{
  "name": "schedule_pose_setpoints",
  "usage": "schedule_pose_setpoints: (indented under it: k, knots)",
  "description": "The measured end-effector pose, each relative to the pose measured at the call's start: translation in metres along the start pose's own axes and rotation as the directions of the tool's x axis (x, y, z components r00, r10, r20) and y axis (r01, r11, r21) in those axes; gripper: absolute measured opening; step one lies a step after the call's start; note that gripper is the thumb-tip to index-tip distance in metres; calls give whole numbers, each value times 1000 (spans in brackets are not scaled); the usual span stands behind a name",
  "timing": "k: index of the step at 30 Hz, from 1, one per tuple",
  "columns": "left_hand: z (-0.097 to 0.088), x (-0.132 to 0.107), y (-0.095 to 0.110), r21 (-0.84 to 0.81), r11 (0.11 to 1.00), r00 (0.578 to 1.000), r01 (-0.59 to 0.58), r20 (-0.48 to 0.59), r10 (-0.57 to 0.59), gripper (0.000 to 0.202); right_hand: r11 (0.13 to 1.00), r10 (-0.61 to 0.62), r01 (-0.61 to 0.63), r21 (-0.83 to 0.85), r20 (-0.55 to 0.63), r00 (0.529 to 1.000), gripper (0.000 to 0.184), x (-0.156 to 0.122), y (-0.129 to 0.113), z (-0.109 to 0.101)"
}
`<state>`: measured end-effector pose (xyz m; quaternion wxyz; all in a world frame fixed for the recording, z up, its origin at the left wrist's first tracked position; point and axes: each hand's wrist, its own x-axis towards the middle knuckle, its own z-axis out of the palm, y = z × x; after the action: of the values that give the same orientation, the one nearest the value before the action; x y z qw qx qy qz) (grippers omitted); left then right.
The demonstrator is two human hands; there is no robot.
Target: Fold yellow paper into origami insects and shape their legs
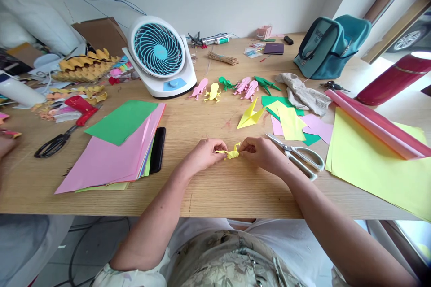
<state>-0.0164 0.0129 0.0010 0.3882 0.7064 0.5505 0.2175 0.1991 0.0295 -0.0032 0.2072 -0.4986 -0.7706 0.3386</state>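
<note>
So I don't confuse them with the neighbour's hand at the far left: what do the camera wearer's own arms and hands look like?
The left hand and right hand are gloveless, with no watch or bracelet visible. Both forearms are bare. The left sleeve, ending near the elbow, is pale with a muted greenish print; little of the right sleeve shows.

Bright daylight from the window point(409, 18) on the right makes a white shine on that end of the counter point(208, 193), shadows are soft, and the red bottle point(392, 78) looks stretched near the edge, where the corners go dark.
</note>
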Motion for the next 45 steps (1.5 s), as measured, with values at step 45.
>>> schedule_pose_setpoints:
  k: [45]
  knots:
    - [18, 14, -6, -82, 977, 922, 195, -323, -211, 36, 998, -43, 46, -45, 53, 998, 19, -1, 0, -3]
